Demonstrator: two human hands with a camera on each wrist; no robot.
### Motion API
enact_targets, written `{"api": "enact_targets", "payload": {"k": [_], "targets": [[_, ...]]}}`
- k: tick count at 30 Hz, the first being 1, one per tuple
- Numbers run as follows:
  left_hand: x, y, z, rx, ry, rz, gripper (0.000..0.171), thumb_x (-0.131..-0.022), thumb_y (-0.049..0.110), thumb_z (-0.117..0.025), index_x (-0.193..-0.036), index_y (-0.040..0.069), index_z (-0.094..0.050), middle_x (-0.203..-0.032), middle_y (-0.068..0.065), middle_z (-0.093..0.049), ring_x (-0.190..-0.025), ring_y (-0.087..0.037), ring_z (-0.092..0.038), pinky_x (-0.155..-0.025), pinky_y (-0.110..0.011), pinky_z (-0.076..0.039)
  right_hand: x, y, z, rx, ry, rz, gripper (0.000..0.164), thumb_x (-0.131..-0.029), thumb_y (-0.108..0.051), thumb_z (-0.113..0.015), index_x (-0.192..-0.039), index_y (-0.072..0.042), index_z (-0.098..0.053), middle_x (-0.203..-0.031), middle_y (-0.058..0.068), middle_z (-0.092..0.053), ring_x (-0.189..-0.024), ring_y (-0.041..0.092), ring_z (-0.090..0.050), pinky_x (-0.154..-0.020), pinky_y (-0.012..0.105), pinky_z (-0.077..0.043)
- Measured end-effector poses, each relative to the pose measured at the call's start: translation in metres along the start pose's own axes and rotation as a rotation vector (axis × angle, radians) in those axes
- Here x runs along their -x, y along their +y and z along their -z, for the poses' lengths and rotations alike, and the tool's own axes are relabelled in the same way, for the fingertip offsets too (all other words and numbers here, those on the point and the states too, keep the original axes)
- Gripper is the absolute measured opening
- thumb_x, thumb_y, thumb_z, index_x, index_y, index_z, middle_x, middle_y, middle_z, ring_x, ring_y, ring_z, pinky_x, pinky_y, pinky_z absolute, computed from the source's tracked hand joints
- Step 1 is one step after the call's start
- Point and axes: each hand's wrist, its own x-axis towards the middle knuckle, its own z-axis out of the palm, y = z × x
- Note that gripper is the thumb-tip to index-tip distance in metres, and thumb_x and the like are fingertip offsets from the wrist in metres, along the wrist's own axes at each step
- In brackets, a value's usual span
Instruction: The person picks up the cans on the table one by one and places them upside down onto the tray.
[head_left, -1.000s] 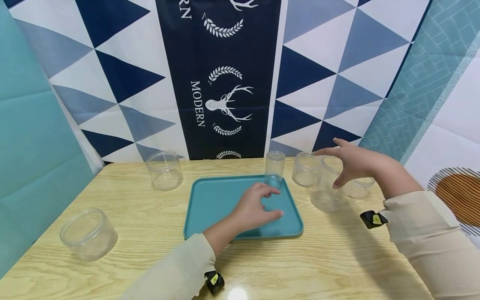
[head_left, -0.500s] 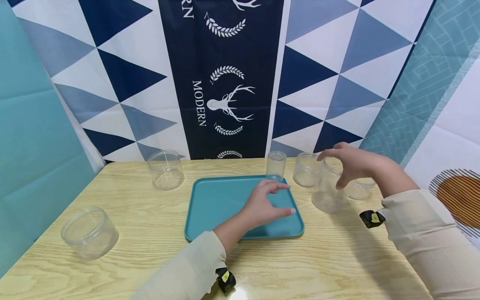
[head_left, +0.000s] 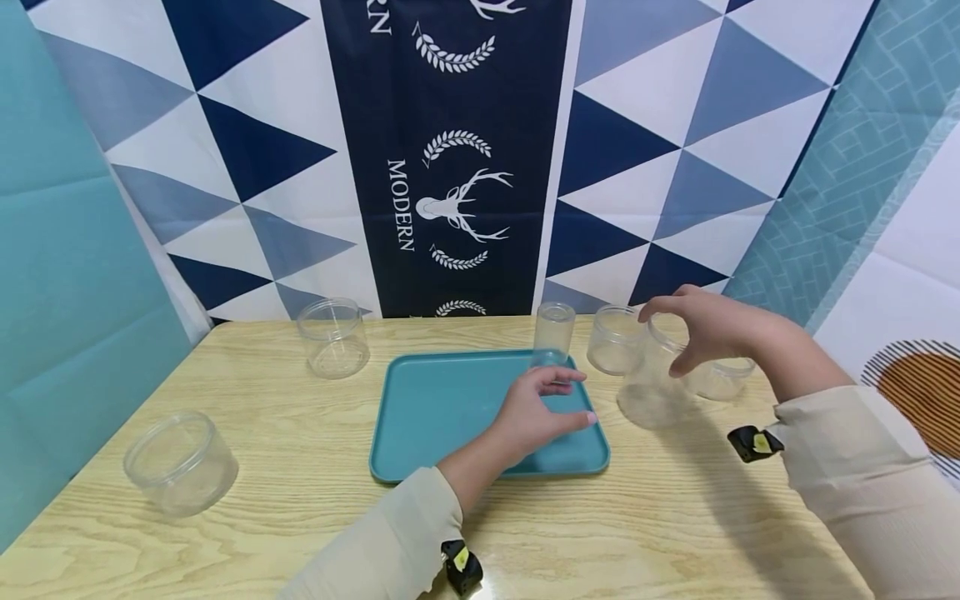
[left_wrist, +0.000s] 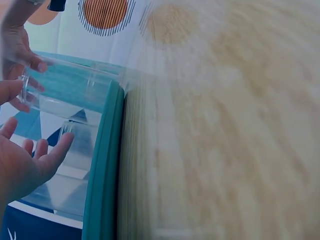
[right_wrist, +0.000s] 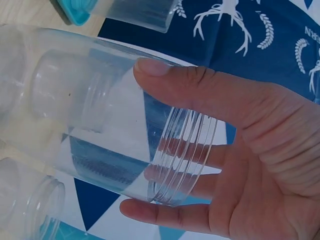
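My right hand (head_left: 720, 333) grips a tall clear jar (head_left: 647, 379) near its threaded mouth. In the right wrist view the thumb lies along the jar's (right_wrist: 115, 115) near side, and the fingers bend round the far side. Over the right part of a teal tray (head_left: 435, 408), my left hand (head_left: 528, 417) holds nothing, its thumb and fingers spread apart in a wide C. A narrow clear container (head_left: 553, 329) shows just beyond the left fingers, at the tray's back right corner. The left wrist view has the left hand (left_wrist: 30, 165) beside the tray rim (left_wrist: 102, 165).
Close to the tall jar are two short clear jars, one behind left (head_left: 613, 342) and one partly hidden at right (head_left: 723, 382). On the left side of the wooden table (head_left: 300, 467) stand a back clear jar (head_left: 333, 342) and a front clear jar (head_left: 183, 467). A patterned cloth hangs behind.
My left hand has moved to the right over the tray. The right hand stays at the tall jar, whose base has shifted slightly left in the last half second.
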Motion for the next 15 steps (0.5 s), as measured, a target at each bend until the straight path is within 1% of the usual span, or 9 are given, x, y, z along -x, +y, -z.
{"api": "enact_targets", "payload": {"k": [3,6,8,12,14,15], "targets": [[0.000,-0.002,0.000,0.056,0.001,0.025,0.038,-0.077,0.012,-0.083,-0.112,0.018,-0.071,-0.116,0.009,-0.059,-0.108,-0.014,-0.060,-0.079,-0.025,-0.053,0.003,-0.004,0.003,0.002,0.007,0.000,0.072,-0.063,-0.018,-0.092,-0.127,-0.010,-0.059,-0.121,0.029,-0.048,-0.093,0.032,-0.058,-0.070,0.047,-0.054],[0.001,-0.003,0.002,0.129,-0.006,0.057,0.039,-0.079,0.011,-0.081,-0.116,0.016,-0.070,-0.118,0.006,-0.061,-0.108,-0.013,-0.060,-0.078,-0.026,-0.054,0.006,-0.008,0.006,0.009,0.022,0.001,0.071,-0.065,-0.021,-0.091,-0.127,-0.011,-0.059,-0.123,0.029,-0.048,-0.092,0.031,-0.059,-0.071,0.049,-0.054],[0.002,-0.002,0.003,0.208,-0.014,0.089,0.040,-0.081,0.009,-0.079,-0.119,0.014,-0.069,-0.119,0.003,-0.061,-0.110,-0.014,-0.060,-0.079,-0.030,-0.057,0.008,-0.012,0.008,0.012,0.034,-0.005,0.071,-0.066,-0.024,-0.091,-0.128,-0.012,-0.058,-0.125,0.028,-0.048,-0.093,0.031,-0.060,-0.073,0.051,-0.053],[0.001,0.001,0.006,0.381,-0.022,0.151,0.041,-0.083,0.004,-0.075,-0.123,0.009,-0.066,-0.120,-0.003,-0.062,-0.112,-0.020,-0.061,-0.081,-0.040,-0.058,0.013,-0.018,0.013,0.026,0.054,-0.012,0.072,-0.068,-0.030,-0.090,-0.130,-0.014,-0.057,-0.129,0.026,-0.047,-0.099,0.034,-0.060,-0.076,0.053,-0.053],[0.002,0.004,0.008,0.463,-0.025,0.179,0.042,-0.085,0.001,-0.073,-0.125,0.007,-0.065,-0.121,-0.006,-0.061,-0.111,-0.023,-0.061,-0.081,-0.044,-0.057,0.016,-0.020,0.015,0.030,0.059,-0.009,0.073,-0.069,-0.032,-0.089,-0.132,-0.014,-0.056,-0.130,0.026,-0.047,-0.098,0.034,-0.060,-0.076,0.053,-0.053],[0.002,0.005,0.010,0.490,-0.025,0.190,0.042,-0.085,0.000,-0.072,-0.125,0.006,-0.065,-0.123,-0.007,-0.060,-0.110,-0.024,-0.062,-0.081,-0.045,-0.057,0.017,-0.021,0.016,0.033,0.062,-0.006,0.074,-0.069,-0.033,-0.089,-0.132,-0.015,-0.056,-0.130,0.026,-0.047,-0.098,0.033,-0.060,-0.076,0.052,-0.053]]}}
